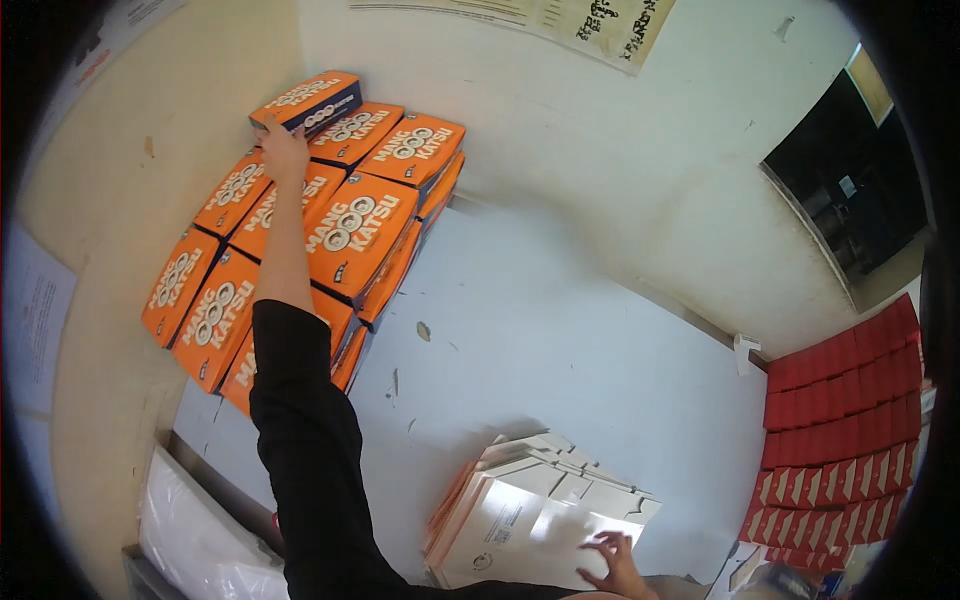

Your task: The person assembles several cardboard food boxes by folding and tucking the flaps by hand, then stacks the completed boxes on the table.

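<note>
My left arm, in a black sleeve, reaches to the far left corner of the table. There my left hand is closed on the near end of an orange and dark blue box. That box sits on top of the stacked orange boxes, slightly tilted against the corner. My right hand is over a stack of flat, unfolded cartons at the front of the table. Its fingers are bent, with a gap between thumb and forefinger, and nothing shows in them. Whether it touches the top carton, I cannot tell.
The pale table borders white walls, with scraps lying on it. Rows of red boxes are stacked at the right. A white plastic bag is at the lower left. A small white object sits at the table's far right edge.
</note>
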Motion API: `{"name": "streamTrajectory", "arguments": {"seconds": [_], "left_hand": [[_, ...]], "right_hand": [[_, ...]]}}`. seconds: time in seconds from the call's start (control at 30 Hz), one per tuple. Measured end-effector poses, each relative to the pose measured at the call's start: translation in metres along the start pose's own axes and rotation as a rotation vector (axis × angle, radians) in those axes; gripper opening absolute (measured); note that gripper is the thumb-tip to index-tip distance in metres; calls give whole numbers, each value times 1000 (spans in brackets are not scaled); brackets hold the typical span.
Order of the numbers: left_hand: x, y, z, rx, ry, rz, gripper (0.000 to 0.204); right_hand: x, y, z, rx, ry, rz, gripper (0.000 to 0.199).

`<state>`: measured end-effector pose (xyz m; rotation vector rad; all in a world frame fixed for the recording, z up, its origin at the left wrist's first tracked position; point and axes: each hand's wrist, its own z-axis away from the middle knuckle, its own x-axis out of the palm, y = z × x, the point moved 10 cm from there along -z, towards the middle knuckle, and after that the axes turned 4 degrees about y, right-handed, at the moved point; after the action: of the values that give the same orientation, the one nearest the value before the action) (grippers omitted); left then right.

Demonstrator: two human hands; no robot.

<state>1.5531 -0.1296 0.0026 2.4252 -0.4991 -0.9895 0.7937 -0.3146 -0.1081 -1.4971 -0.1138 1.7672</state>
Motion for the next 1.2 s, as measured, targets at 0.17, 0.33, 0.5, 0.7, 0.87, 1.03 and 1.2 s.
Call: {"name": "streamTrajectory", "arguments": {"seconds": [0.17,0.33,0.5,0.7,0.87,1.03,1.2], "left_hand": [[-25,16,1,-42,-69,-77,61],[-26,0,3,-263,68,36,60],[4,-2,-11,-232,-98,470,78],[-19,39,-12,196,-111,280,73],[2,52,-12,562,-565,168,59],[-36,86,14,485,-360,752,39],[-244,239,259,684,-840,1082,20]], "right_hand": [[79,42,51,-2,-220,257,38],[71,30,47,-92,62,360,35],[73,30,66,-118,285,502,32],[72,15,106,-185,364,653,26],[91,68,140,-188,19,394,44],[109,81,129,-203,-246,163,50],[90,70,142,-249,-166,6,37]]}}
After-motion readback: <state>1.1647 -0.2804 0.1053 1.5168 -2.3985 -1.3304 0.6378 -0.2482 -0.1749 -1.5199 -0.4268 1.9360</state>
